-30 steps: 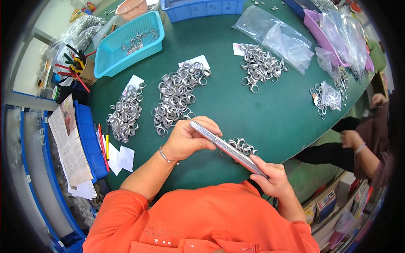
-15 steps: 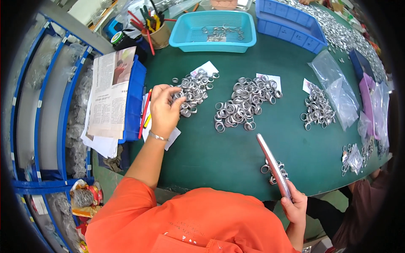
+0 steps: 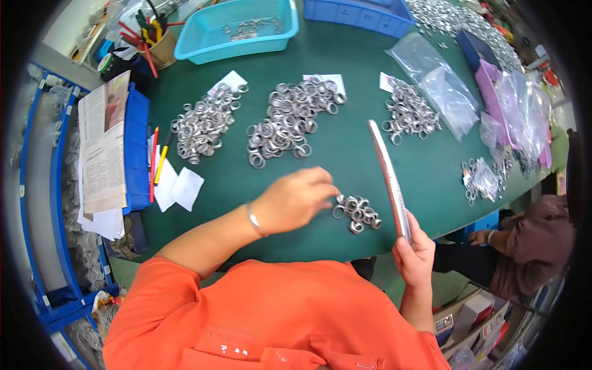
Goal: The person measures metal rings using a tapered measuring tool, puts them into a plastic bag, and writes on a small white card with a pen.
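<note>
Nearest the body, the right hand (image 3: pixel 414 256) is closed around the lower end of a long silver rod (image 3: pixel 388 176), which slants up and away over the green table (image 3: pixel 345 145), its upper tip well clear of the cloth. Just to its left the left hand (image 3: pixel 295 200), a thin bangle on the wrist, hovers with fingertips pinched together at the edge of a small cluster of metal rings (image 3: pixel 356 213); whether a ring is already caught between them cannot be told, since the hand is blurred. The cluster lies on the table between the two hands, just beside the rod's lower part. To work this well, it seems wise to take one ring at a time, keep the rod steady and tilted so whatever sits on it does not slide off, and bring the pinch to the rod's free tip instead of swinging the rod. Further out lie three larger heaps of rings (image 3: pixel 287 120), each near a white paper slip, with clear plastic bags (image 3: pixel 435 83) to the right. To the left are pencils (image 3: pixel 157 163), paper sheets and a blue bin (image 3: pixel 137 148). At the far edge stand a turquoise tray (image 3: pixel 237 28) holding a few rings and a cup of tools (image 3: pixel 154 46). Another person in a brown sleeve (image 3: pixel 524 243) sits at the right rim.
</note>
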`<control>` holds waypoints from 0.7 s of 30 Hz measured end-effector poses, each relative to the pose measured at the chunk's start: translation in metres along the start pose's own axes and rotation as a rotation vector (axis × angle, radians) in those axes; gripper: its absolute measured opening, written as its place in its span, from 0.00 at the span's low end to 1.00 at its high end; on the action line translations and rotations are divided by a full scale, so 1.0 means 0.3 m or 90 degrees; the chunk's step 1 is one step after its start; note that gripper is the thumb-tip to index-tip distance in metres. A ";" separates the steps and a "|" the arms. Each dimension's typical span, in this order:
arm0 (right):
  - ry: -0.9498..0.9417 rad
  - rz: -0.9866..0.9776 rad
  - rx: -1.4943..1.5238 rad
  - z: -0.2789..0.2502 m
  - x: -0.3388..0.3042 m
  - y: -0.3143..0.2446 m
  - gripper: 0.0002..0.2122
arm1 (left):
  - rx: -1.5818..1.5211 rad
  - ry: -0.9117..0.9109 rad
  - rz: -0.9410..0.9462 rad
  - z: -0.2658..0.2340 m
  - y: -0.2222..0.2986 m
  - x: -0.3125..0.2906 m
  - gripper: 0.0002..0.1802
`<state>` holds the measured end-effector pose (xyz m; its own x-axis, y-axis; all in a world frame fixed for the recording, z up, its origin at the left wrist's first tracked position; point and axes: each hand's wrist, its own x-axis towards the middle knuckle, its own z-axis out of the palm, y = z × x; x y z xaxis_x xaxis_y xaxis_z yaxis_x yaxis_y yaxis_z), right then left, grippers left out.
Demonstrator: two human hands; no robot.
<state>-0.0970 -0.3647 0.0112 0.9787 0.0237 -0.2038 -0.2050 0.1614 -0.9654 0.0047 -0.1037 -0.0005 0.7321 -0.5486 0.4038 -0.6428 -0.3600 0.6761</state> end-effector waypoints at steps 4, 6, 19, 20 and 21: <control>0.001 -0.018 -0.074 -0.005 -0.032 0.010 0.23 | 0.020 -0.053 0.020 0.125 -0.044 0.025 0.07; 0.005 -0.020 -0.064 0.003 -0.045 0.018 0.22 | -0.136 -0.063 -0.080 0.097 -0.047 0.025 0.08; -0.192 -0.150 -0.337 0.031 -0.002 0.006 0.22 | -0.954 0.212 -0.383 -0.047 -0.110 -0.091 0.20; -0.186 -0.145 -0.336 0.044 0.004 0.002 0.22 | -0.957 0.205 -0.388 -0.052 -0.092 -0.082 0.20; -0.196 -0.137 -0.338 0.055 0.008 -0.003 0.23 | -0.864 0.154 -0.407 -0.054 -0.068 -0.074 0.23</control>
<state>-0.0944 -0.3486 0.0142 0.9403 0.3399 -0.0168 0.0963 -0.3131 -0.9448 0.0051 -0.0720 -0.0132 0.9037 -0.3927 -0.1706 0.3760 0.5371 0.7551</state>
